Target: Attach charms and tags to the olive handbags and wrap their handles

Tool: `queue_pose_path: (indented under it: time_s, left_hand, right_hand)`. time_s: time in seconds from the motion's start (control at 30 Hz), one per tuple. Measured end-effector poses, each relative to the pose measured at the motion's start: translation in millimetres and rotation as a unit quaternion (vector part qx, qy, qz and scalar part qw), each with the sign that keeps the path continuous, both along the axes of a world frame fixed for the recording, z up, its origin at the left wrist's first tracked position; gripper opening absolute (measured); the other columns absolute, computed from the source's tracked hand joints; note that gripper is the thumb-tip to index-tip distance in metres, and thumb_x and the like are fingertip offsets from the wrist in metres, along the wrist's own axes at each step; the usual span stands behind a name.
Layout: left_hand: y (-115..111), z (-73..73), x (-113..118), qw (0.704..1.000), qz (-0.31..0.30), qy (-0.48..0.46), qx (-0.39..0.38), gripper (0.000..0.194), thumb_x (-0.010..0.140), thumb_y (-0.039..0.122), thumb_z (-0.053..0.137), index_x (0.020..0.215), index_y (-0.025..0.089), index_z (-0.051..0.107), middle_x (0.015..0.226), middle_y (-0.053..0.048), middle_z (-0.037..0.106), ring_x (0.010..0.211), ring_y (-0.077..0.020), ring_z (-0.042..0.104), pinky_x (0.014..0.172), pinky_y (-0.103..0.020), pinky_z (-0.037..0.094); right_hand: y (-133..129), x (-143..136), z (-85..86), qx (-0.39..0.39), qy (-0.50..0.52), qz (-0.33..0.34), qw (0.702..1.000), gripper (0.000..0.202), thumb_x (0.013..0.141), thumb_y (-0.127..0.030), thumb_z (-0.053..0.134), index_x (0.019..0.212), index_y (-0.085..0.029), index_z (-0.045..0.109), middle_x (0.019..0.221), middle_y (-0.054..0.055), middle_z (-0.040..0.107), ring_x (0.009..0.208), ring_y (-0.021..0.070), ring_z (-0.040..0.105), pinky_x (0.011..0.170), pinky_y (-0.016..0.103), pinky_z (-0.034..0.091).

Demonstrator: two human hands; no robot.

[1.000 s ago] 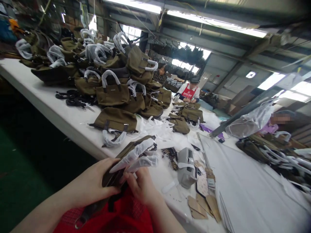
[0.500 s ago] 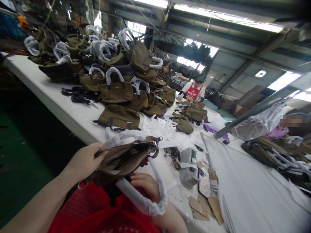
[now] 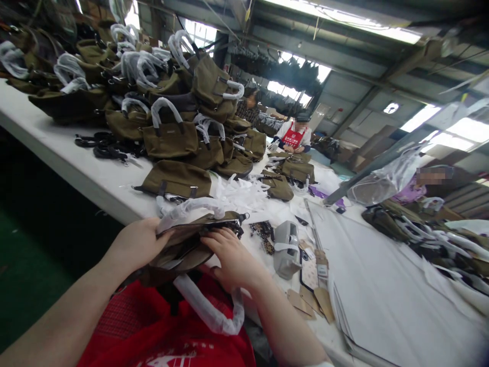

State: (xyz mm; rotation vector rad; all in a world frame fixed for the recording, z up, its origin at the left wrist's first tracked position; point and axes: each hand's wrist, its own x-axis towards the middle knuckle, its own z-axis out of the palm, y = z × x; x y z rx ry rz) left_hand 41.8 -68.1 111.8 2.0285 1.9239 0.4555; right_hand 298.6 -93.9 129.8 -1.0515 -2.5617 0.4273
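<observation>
Left hand [image 3: 141, 242]: is gripping the far left rim of an olive bag, thumb inside the mouth, fingers mostly hidden behind the cloth.
Right hand [image 3: 233, 257]: is lying half open over the right part of the bag's mouth, fingers loosely bent, fingertips at the opening; whether it is pinching any cloth is hard to tell, as the palm is hiding the near edge.
Olive bag [image 3: 181, 258]: is sitting between the two hands, in front of the wearer, its mouth gaping upward and showing a paler lining.
Zip [image 3: 223, 223]: is running along the far rim, just beyond the right fingertips.
Wrapped handles: one [image 3: 193, 208] is arching beyond the bag, beside the left hand; the other [image 3: 208, 306] is hanging below the right hand.
Desk [image 3: 64, 140]: is stretching beyond both hands.
Flat-lying bag [image 3: 175, 178]: is resting just past the held one.
Bag pile [image 3: 170, 142]: is rising farther beyond the left hand.
Black straps [image 3: 103, 145]: are lying beyond the left hand, near the pile.
White scraps [image 3: 242, 193]: are spreading beyond the right hand.
Grey dispenser [image 3: 284, 250]: is standing right of the right hand.
Phone [image 3: 308, 270]: is lying right of that.
Card tags [image 3: 305, 302]: are fanning out nearer the wearer.
Co-worker [image 3: 293, 135]: is working well beyond the hands, in a red apron.
</observation>
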Motion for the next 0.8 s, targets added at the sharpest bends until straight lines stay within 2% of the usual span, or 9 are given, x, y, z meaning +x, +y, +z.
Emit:
queue_pose_path:
  time_s: [0.07,0.17,0.23,0.33,0.47,0.53,0.67,0.73,0.8]
  left_hand:
    - [3,0.8,5,0.998,-0.029,0.05,0.007,0.042,0.088,0.047,0.038,0.087,0.02,0.07,0.089,-0.013,0.073,0.087,-0.0334,0.067,0.069,-0.037,0.046]
    - [11,0.8,3,0.995,-0.04,0.039,0.077,0.036,0.088,0.034,0.038,0.099,0.02,0.068,0.103,-0.01,0.072,0.097,-0.0305,0.066,0.078,-0.037,0.048]
    - [21,3.5,-2,0.99,-0.033,0.016,0.14,0.035,0.085,0.027,0.041,0.106,0.017,0.067,0.112,-0.011,0.07,0.104,-0.0288,0.064,0.089,-0.037,0.047]
    - [41,15.1,-4,0.983,-0.014,-0.006,0.183,0.035,0.086,0.031,0.044,0.108,0.016,0.067,0.115,-0.011,0.069,0.108,-0.0282,0.062,0.095,-0.036,0.044]
    - [69,33.8,18,0.99,-0.003,0.001,0.14,0.035,0.087,0.038,0.045,0.11,0.021,0.067,0.117,-0.007,0.069,0.109,-0.0283,0.062,0.093,-0.036,0.044]
    - [82,36.9,37,0.994,-0.047,0.024,0.092,0.039,0.088,0.042,0.044,0.11,0.019,0.067,0.114,-0.01,0.07,0.108,-0.0286,0.062,0.089,-0.037,0.045]
    - [96,32.4,68,0.99,-0.115,0.08,0.004,0.042,0.077,0.056,0.058,0.084,0.017,0.072,0.085,-0.014,0.073,0.086,-0.0322,0.068,0.072,-0.036,0.048]
    - [91,33.0,74,0.986,-0.117,0.112,0.033,0.047,0.073,0.062,0.06,0.085,0.019,0.07,0.086,-0.014,0.071,0.085,-0.0336,0.067,0.07,-0.037,0.048]
    - [79,38.9,77,0.978,-0.093,0.129,0.133,0.057,0.072,0.065,0.061,0.103,0.017,0.065,0.1,-0.016,0.068,0.093,-0.0351,0.065,0.075,-0.039,0.048]
  right_hand:
    - [11,-9,-11.5,0.023,-0.07,-0.023,0.997,0.044,0.081,-0.027,0.066,0.123,-0.017,0.062,0.122,0.011,0.064,0.119,0.0246,0.052,0.109,0.04,0.031]
    - [17,-8,-20.8,0.031,-0.149,-0.035,0.988,0.02,0.089,-0.023,0.058,0.104,-0.019,0.071,0.097,0.007,0.072,0.101,0.0203,0.061,0.099,0.034,0.036]
    - [9,-4,-15.4,0.03,-0.183,-0.028,0.982,0.022,0.092,-0.03,0.055,0.088,-0.017,0.073,0.083,0.007,0.072,0.086,0.0194,0.064,0.09,0.032,0.039]
    - [-17,1,5.8,0.032,-0.199,-0.01,0.979,0.035,0.094,-0.039,0.053,0.075,-0.017,0.071,0.07,0.006,0.07,0.069,0.018,0.063,0.079,0.032,0.041]
    - [-40,8,26.3,0.046,-0.179,-0.045,0.982,0.031,0.092,-0.037,0.057,0.074,-0.017,0.071,0.067,0.005,0.07,0.066,0.0169,0.063,0.098,0.035,0.036]
    - [-37,15,23.1,0.042,-0.18,-0.089,0.979,0.027,0.091,-0.034,0.058,0.074,-0.017,0.072,0.069,0.006,0.071,0.07,0.018,0.065,0.104,0.037,0.031]
    - [-17,30,2.1,0.004,-0.125,-0.182,0.975,0.017,0.086,-0.026,0.062,0.077,-0.018,0.074,0.075,0.005,0.074,0.077,0.0182,0.066,0.105,0.037,0.031]
    - [-9,35,-5.2,-0.009,-0.048,-0.225,0.973,0.01,0.082,-0.025,0.066,0.08,-0.022,0.075,0.078,0.001,0.075,0.079,0.0167,0.066,0.107,0.036,0.029]
    - [-5,38,-8.0,-0.018,0.023,-0.25,0.968,0.008,0.081,-0.025,0.068,0.081,-0.025,0.075,0.079,-0.002,0.075,0.079,0.015,0.066,0.107,0.037,0.026]
